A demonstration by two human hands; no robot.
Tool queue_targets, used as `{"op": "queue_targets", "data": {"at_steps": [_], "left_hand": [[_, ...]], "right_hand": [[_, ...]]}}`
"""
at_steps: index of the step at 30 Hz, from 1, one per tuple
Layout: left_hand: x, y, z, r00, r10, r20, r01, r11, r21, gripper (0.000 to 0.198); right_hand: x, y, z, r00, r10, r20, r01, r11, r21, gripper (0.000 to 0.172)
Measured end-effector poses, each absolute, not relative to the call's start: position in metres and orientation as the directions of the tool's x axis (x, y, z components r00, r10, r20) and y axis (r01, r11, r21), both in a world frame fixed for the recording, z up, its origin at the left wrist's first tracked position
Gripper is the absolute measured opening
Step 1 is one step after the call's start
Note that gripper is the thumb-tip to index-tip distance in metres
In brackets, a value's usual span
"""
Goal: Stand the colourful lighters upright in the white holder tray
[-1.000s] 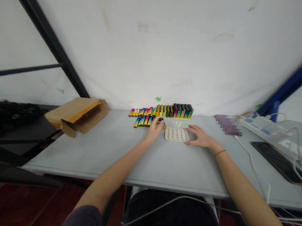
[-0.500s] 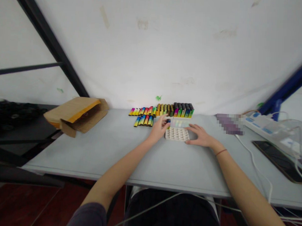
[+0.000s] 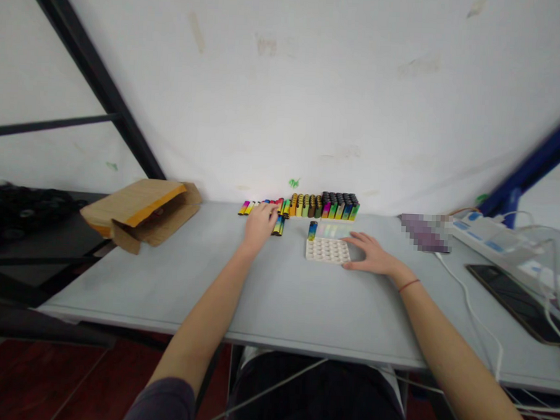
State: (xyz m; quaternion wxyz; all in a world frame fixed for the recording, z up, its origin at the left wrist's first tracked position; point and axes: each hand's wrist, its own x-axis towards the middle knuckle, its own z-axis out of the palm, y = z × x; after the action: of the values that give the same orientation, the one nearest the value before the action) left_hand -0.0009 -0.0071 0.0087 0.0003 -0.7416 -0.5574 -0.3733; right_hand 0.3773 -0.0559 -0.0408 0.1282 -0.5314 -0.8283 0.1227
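My right hand (image 3: 373, 254) grips the right end of a white tray with rows of holes (image 3: 328, 259), its thumb and forefinger at the two corners. One blue-and-yellow lighter (image 3: 312, 231) stands upright at the tray's back left corner, with no hand on it. My left hand (image 3: 259, 224) is over the lighters lying on the table (image 3: 278, 226) and covers several of them. Its fingers are bent down among them, and whether they pinch one is hidden.
Behind the tray stand yellow-topped lighters (image 3: 306, 206) and a block of black-topped ones (image 3: 340, 206) by the wall. An opened cardboard box (image 3: 140, 213) lies at left. On the right are a blurred purple item (image 3: 422, 233), a power strip (image 3: 492, 239), cables and a dark phone (image 3: 517, 301).
My left hand has let go of the lighter at the tray's corner and moved left onto the lying lighters. My right hand has stayed at the tray.
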Motion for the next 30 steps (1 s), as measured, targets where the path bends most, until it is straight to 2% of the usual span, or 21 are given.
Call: {"op": "queue_targets", "data": {"at_steps": [4, 8, 17, 19, 21, 24, 27, 30], "left_hand": [[-0.051, 0.002, 0.014, -0.124, 0.947, 0.296, 0.921, -0.001, 0.390, 0.040], [-0.065, 0.003, 0.010, -0.131, 0.987, 0.091, 0.937, 0.093, 0.336, 0.041], [-0.072, 0.005, 0.008, -0.163, 0.982, 0.091, 0.953, 0.133, 0.272, 0.031], [-0.072, 0.004, 0.006, -0.150, 0.984, 0.095, 0.949, 0.116, 0.293, 0.025], [-0.070, 0.003, 0.006, -0.160, 0.981, 0.108, 0.924, 0.110, 0.366, 0.017], [-0.064, 0.002, 0.009, -0.292, 0.940, 0.177, 0.796, 0.136, 0.590, 0.016], [-0.054, 0.002, 0.016, -0.431, 0.881, 0.194, 0.575, 0.103, 0.811, 0.029], [-0.035, -0.002, 0.026, -0.454, 0.881, 0.132, 0.283, 0.002, 0.959, 0.029]], "right_hand": [[0.377, -0.057, -0.041, -0.391, 0.916, 0.084, 0.854, 0.396, -0.338, 0.092], [0.378, -0.057, -0.041, -0.400, 0.912, 0.091, 0.852, 0.406, -0.331, 0.091], [0.377, -0.057, -0.040, -0.407, 0.908, 0.102, 0.849, 0.417, -0.324, 0.090], [0.377, -0.058, -0.039, -0.406, 0.908, 0.097, 0.850, 0.415, -0.325, 0.090], [0.376, -0.059, -0.038, -0.405, 0.910, 0.090, 0.852, 0.411, -0.324, 0.090], [0.376, -0.059, -0.037, -0.398, 0.913, 0.085, 0.857, 0.404, -0.321, 0.091], [0.375, -0.059, -0.036, -0.390, 0.918, 0.073, 0.863, 0.392, -0.318, 0.093], [0.374, -0.058, -0.036, -0.392, 0.918, 0.057, 0.864, 0.389, -0.321, 0.094]]}}
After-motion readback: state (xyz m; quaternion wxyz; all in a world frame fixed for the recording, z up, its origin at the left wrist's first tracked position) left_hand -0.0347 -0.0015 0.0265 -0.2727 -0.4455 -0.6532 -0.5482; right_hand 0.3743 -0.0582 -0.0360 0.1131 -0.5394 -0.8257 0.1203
